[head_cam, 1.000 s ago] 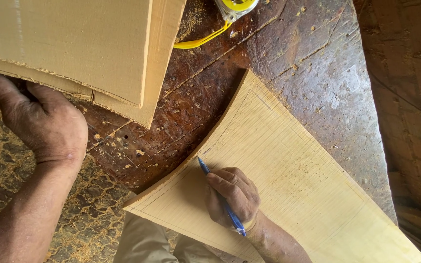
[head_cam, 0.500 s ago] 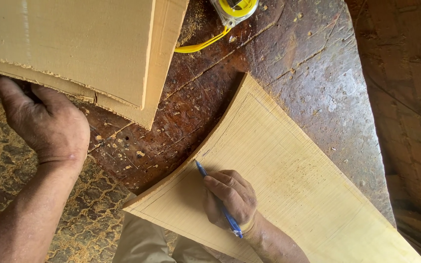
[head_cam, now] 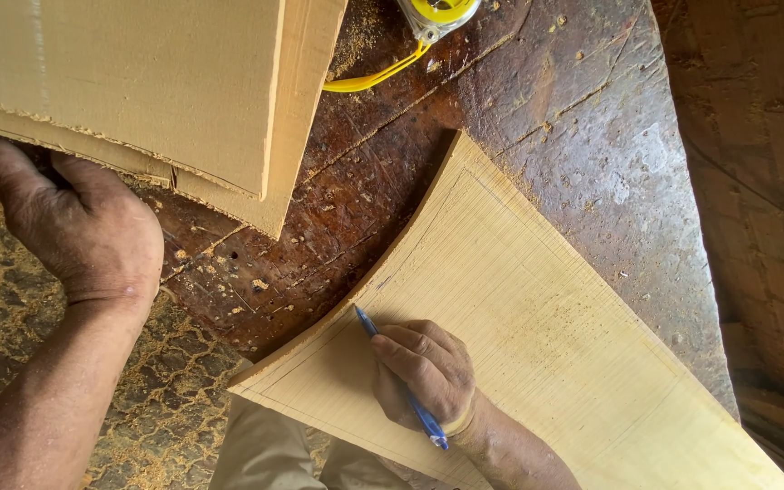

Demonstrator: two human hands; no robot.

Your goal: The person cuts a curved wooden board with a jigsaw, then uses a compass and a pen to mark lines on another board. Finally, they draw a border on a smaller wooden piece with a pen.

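My right hand (head_cam: 428, 372) grips a blue pen (head_cam: 367, 323) with its tip on a pale wooden board (head_cam: 537, 299) that has a curved left edge; a thin drawn line runs just inside that edge. My left hand (head_cam: 79, 227) rests at the workbench's left edge, fingers tucked under the near corner of a stack of flat tan boards (head_cam: 138, 91).
A yellow tape measure (head_cam: 437, 14) with its yellow tape pulled out lies at the top of the dark, worn workbench (head_cam: 537, 118). Sawdust covers the floor (head_cam: 11, 308) at the left. A brick floor shows at the right.
The pen tip has slid a little along the curved edge line. My left hand stays under the stacked boards.
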